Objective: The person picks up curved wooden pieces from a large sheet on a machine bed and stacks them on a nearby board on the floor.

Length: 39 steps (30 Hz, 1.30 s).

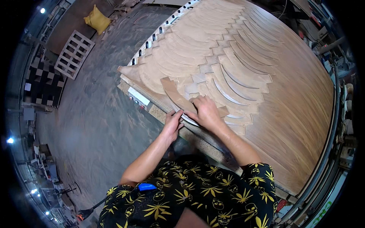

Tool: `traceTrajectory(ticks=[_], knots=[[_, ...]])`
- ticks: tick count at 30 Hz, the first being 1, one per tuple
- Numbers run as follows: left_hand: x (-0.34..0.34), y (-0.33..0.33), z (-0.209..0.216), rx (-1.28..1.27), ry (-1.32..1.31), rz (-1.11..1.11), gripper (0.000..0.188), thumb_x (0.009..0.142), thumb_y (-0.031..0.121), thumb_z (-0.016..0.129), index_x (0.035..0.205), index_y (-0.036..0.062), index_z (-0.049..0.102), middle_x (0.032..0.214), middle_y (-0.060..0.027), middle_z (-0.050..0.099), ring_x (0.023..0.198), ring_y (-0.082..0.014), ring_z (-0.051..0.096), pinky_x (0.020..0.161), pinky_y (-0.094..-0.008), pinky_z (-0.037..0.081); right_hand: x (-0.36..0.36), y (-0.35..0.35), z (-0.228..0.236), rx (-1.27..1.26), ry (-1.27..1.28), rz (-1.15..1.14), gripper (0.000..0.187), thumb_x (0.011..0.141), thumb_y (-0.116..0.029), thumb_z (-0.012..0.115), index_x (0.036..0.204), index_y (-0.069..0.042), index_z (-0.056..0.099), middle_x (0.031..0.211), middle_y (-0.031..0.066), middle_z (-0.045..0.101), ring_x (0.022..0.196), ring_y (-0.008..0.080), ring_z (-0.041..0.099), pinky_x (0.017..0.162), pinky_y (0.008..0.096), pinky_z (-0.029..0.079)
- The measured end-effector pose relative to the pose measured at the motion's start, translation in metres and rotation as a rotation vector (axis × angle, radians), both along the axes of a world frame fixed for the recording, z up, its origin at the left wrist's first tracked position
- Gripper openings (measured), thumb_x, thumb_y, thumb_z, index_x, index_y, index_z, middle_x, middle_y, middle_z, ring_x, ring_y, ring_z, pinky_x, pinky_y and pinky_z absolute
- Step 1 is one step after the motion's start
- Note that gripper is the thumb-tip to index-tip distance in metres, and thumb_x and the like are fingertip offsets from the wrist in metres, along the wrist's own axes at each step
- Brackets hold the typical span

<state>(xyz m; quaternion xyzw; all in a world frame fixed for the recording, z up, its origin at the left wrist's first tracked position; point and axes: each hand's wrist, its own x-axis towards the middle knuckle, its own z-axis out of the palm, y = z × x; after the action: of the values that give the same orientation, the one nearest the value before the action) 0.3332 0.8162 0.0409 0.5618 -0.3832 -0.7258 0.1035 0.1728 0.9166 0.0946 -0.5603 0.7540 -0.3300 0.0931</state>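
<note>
A curved brown wooden piece [174, 92] with stepped ends lies at the near edge of a large wood-grain panel [300, 125]. My right hand [205, 112] grips this piece from above, its fingers bent over the board. At the piece's near edge, my left hand [173, 123] is closed, thumb and fingertips pressed to the rim. A pale curved edge [191, 120] shows between the two hands. Farther back, rows of similar curved pieces [251, 49] lie cut in the panel, with sawdust and crescent-shaped gaps among them.
A white slotted rail [154, 37] runs along the table's left side. Beside the near corner is a white control box [138, 96]. On the dusty floor [99, 114] at left are a pale slatted crate [74, 54] and a yellow sack [97, 19]. Rails and machinery border the right side.
</note>
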Motion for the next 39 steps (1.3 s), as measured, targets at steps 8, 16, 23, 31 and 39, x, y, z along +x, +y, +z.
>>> traceTrajectory(ticks=[8, 16, 23, 31, 39], knots=[[0.002, 0.02, 0.011, 0.22, 0.285, 0.144, 0.053, 0.102, 0.059, 0.034, 0.134, 0.019, 0.047, 0.126, 0.0001, 0.059, 0.107, -0.0182, 0.057, 0.092, -0.0438, 0.044, 0.018, 0.001, 0.001, 0.453, -0.016, 0.103, 0.081, 0.072, -0.033, 0.082, 0.137, -0.004, 0.044, 0.106, 0.0199, 0.065, 0.098, 0.0379, 0.065, 0.08, 0.047, 0.051], [-0.007, 0.009, 0.003, 0.208, 0.26, -0.022, 0.049, 0.097, 0.051, 0.056, 0.134, 0.0194, 0.051, 0.126, -0.0004, 0.058, 0.112, -0.0175, 0.055, 0.091, -0.0443, 0.046, 0.035, 0.0, -0.007, 0.453, 0.068, 0.011, 0.089, 0.068, -0.029, 0.083, 0.14, -0.004, 0.037, 0.098, 0.0204, 0.067, 0.084, 0.0391, 0.069, 0.066, 0.0487, 0.054], [0.011, 0.006, -0.013, 0.239, 0.421, -0.044, 0.063, 0.09, 0.042, 0.07, 0.139, 0.0098, 0.049, 0.136, -0.0074, 0.057, 0.126, -0.0253, 0.052, 0.108, -0.0423, 0.039, 0.059, 0.011, 0.009, 0.55, -0.079, -0.003, 0.094, 0.069, -0.038, 0.082, 0.14, 0.001, 0.036, 0.1, 0.0219, 0.069, 0.086, 0.0395, 0.07, 0.069, 0.0493, 0.055], [0.02, 0.006, -0.009, 0.319, 0.423, -0.017, 0.051, 0.09, 0.036, 0.067, 0.131, 0.0074, 0.055, 0.125, -0.0067, 0.064, 0.117, -0.0237, 0.059, 0.103, -0.0398, 0.044, 0.049, 0.015, 0.001, 0.462, -0.213, 0.171, 0.083, 0.076, -0.045, 0.074, 0.141, -0.005, 0.04, 0.105, 0.022, 0.069, 0.091, 0.0402, 0.069, 0.076, 0.0494, 0.055], [0.042, 0.01, -0.001, 0.292, 0.537, 0.109, 0.057, 0.09, 0.034, 0.06, 0.136, 0.0021, 0.051, 0.138, -0.0112, 0.058, 0.128, -0.0287, 0.052, 0.114, -0.0413, 0.036, -0.2, 0.022, -0.024, 0.283, 0.068, -0.489, 0.029, 0.086, -0.028, 0.063, 0.104, -0.005, 0.066, 0.108, 0.0206, 0.069, 0.104, 0.039, 0.065, 0.087, 0.05, 0.053]])
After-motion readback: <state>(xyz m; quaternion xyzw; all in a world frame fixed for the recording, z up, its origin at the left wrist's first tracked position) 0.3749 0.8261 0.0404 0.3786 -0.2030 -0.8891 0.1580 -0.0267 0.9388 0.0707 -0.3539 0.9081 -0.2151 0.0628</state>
